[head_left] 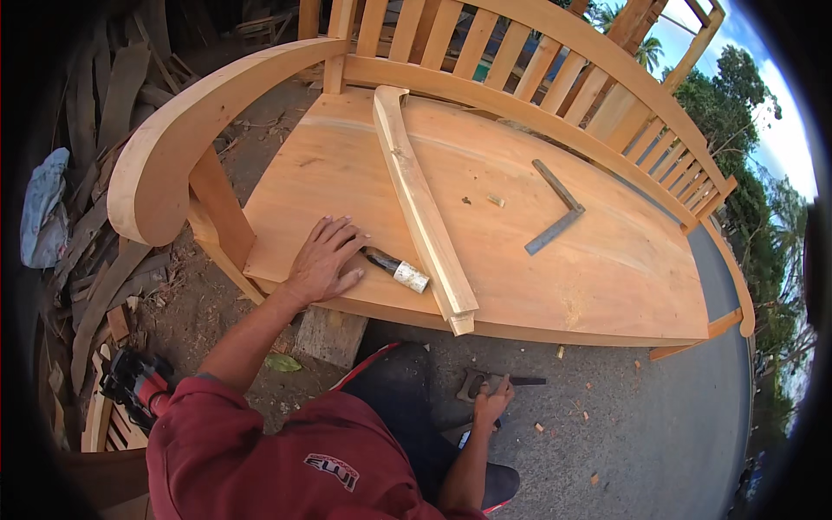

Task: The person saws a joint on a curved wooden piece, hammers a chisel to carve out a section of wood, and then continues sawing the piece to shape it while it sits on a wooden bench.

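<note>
My left hand [325,264] lies open on the wooden bench seat [321,173], fingers stretched out. Beside its fingertips is a dark tool, perhaps a chisel [407,276], with a white-wrapped end; the rest is partly hidden by my hand. A long shaped wooden piece [420,217] lies across the seat, its stepped, tenon-like end jutting past the front edge. Low by my knee, my right hand [492,400] is closed on a hand saw [471,386], where handle and dark blade meet. Farther right on the seat rests a metal try square [559,227].
A slatted backrest [511,56] rises behind the seat, and a curved armrest [156,165] stands at the left. Small wood offcuts [496,200] dot the seat and grey pavement [607,433]. Scrap boards [95,277] are piled at the far left, near a black-and-red object [139,381].
</note>
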The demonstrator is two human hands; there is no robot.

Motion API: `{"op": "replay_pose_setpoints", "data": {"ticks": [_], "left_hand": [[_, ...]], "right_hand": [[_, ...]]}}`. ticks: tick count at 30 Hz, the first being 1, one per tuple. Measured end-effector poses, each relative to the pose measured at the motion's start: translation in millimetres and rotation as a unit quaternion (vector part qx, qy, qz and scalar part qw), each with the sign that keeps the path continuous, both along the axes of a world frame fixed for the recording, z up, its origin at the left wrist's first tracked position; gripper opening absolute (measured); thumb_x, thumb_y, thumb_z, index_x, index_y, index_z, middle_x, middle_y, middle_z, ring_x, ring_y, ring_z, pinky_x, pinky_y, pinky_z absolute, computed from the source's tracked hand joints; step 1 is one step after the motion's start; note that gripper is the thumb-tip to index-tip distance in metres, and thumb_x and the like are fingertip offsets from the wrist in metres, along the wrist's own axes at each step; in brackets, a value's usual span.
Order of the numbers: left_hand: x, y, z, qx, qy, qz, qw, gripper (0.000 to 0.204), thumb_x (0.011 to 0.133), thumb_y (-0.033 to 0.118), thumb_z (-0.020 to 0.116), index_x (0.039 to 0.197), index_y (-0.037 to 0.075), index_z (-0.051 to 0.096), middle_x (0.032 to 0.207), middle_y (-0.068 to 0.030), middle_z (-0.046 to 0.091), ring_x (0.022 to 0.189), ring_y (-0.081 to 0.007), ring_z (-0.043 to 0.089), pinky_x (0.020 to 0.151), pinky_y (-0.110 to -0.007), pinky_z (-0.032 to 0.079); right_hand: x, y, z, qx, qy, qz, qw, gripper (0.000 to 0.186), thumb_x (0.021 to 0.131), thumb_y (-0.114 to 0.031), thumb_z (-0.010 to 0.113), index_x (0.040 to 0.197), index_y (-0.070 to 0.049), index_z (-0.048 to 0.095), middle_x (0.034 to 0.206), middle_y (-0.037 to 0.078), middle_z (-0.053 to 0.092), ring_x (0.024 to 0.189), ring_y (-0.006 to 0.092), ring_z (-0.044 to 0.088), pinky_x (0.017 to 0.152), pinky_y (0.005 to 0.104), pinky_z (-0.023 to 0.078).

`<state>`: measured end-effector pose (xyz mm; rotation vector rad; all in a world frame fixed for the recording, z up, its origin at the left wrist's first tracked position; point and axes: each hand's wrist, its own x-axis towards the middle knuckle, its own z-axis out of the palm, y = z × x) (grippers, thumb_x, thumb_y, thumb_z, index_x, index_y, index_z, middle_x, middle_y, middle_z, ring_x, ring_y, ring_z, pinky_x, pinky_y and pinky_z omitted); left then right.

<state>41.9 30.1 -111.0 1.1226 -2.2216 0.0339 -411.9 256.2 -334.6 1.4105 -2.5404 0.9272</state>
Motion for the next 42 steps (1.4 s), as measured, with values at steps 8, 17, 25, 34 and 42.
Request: {"op": "replay_pose_setpoints", "data": {"ticks": [8,17,25,34,42], "left_hand": [[-6.3,-8.1,-2.8,0.042,-0.072,-0.030,0.996,0.057,0.092,0.028,0.065,0.144,0.008,0.053,0.144,-0.0156,0.052,0.147,-0.0349,0.037,0.126,-0.054,0.020],[-5.0,-11.4,-2.6,0.105,-0.067,-0.020,0.992,0.060,0.090,0.022,0.066,0.146,0.007,0.051,0.147,-0.0161,0.051,0.148,-0.0372,0.035,0.127,-0.055,0.017],[-5.3,-13.2,-2.2,0.084,-0.056,-0.018,0.995,0.062,0.087,0.022,0.070,0.144,0.007,0.052,0.144,-0.0182,0.052,0.147,-0.0380,0.037,0.126,-0.055,0.020],[-5.6,-20.0,-3.2,0.087,-0.081,-0.029,0.992,0.065,0.085,0.023,0.073,0.145,0.010,0.051,0.145,-0.0193,0.047,0.146,-0.0402,0.037,0.125,-0.057,0.024],[1.5,-14.8,-12.9,0.064,-0.046,-0.035,0.996,0.060,0.088,0.028,0.072,0.142,0.012,0.053,0.144,-0.0197,0.048,0.145,-0.0402,0.039,0.123,-0.059,0.026]], "right_hand": [[174.8,-82.7,225.5,-0.098,0.150,0.284,0.942,0.076,0.084,-0.030,0.078,0.148,-0.001,0.048,0.147,0.029,0.043,0.131,0.0468,0.048,0.107,0.0574,0.039],[105.4,-113.6,253.9,-0.212,0.112,0.070,0.968,0.061,0.087,-0.004,0.065,0.146,0.004,0.049,0.148,0.027,0.042,0.137,0.0459,0.044,0.113,0.0552,0.036],[123.7,-130.9,242.8,-0.200,0.048,0.287,0.936,0.044,0.085,0.004,0.067,0.129,0.004,0.062,0.124,0.024,0.061,0.115,0.0401,0.062,0.097,0.0469,0.051],[122.2,-193.5,229.6,-0.096,-0.184,0.334,0.919,0.030,0.090,0.001,0.069,0.119,0.001,0.069,0.096,0.012,0.067,0.075,0.0197,0.065,0.063,0.0311,0.051],[118.8,-198.0,214.7,-0.055,-0.162,0.334,0.927,0.031,0.098,-0.005,0.064,0.128,0.001,0.067,0.103,0.008,0.067,0.079,0.0139,0.061,0.062,0.0272,0.047]]}}
